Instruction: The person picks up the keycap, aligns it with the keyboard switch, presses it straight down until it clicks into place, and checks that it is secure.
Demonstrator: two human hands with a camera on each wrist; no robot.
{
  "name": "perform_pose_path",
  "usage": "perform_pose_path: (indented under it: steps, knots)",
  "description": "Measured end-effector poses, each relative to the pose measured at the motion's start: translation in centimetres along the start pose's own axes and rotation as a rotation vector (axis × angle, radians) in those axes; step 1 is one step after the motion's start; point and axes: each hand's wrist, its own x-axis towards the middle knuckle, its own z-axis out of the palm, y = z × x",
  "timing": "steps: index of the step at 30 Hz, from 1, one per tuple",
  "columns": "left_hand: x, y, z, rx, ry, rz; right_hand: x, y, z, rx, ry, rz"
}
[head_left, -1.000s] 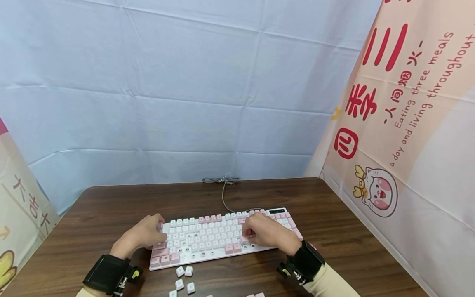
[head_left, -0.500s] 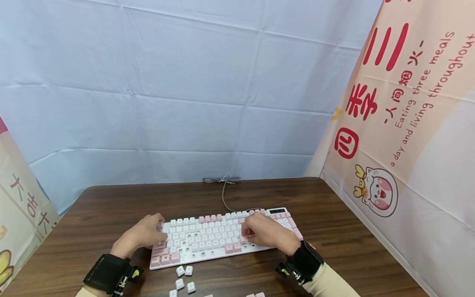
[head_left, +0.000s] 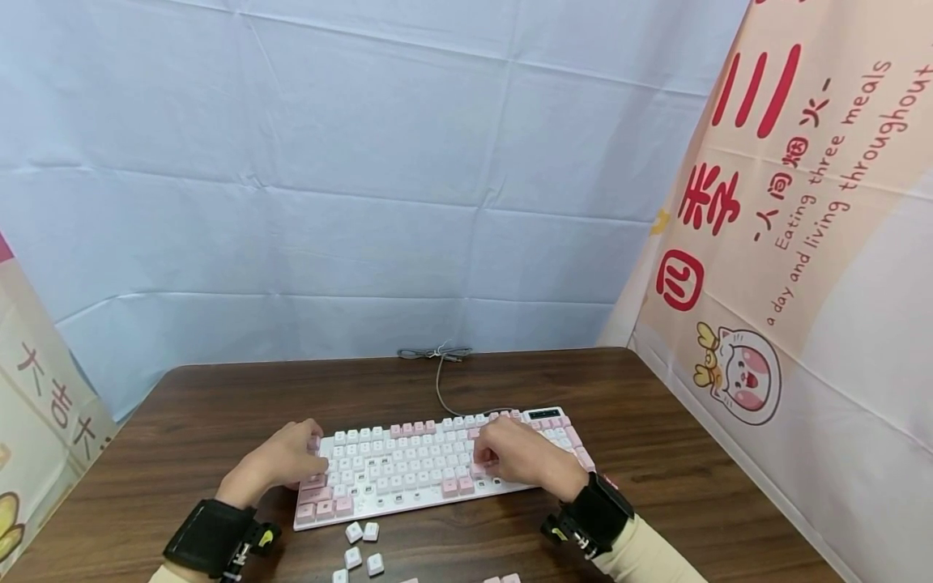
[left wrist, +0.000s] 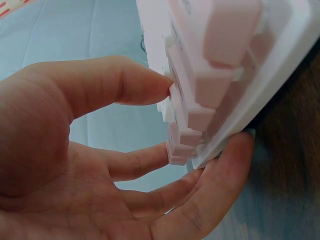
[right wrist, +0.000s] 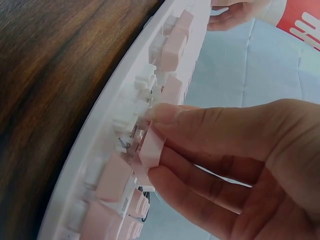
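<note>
A: Our keyboard is on the wood-grain desk?

B: Yep, pale blue cloth behind. Our left hand grips the keyboard's left end, our right hand pinches a pink keycap.

White-and-pink keyboard, brown wood-grain table, pale blue backdrop

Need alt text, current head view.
A person's left hand grips the left end of a white-and-pink keyboard, some caps missing; the right hand touches keys in its right half. Loose keycaps lie in front on the dark table.
</note>
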Motion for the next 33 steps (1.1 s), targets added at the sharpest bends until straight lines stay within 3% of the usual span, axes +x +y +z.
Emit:
perform_pose_path:
  steps: [33]
  knots:
    - [0.0, 0.16, -0.09, 0.024, 0.003, -0.002, 0.03, -0.25, 0.08, -0.023, 0.019, 0.022]
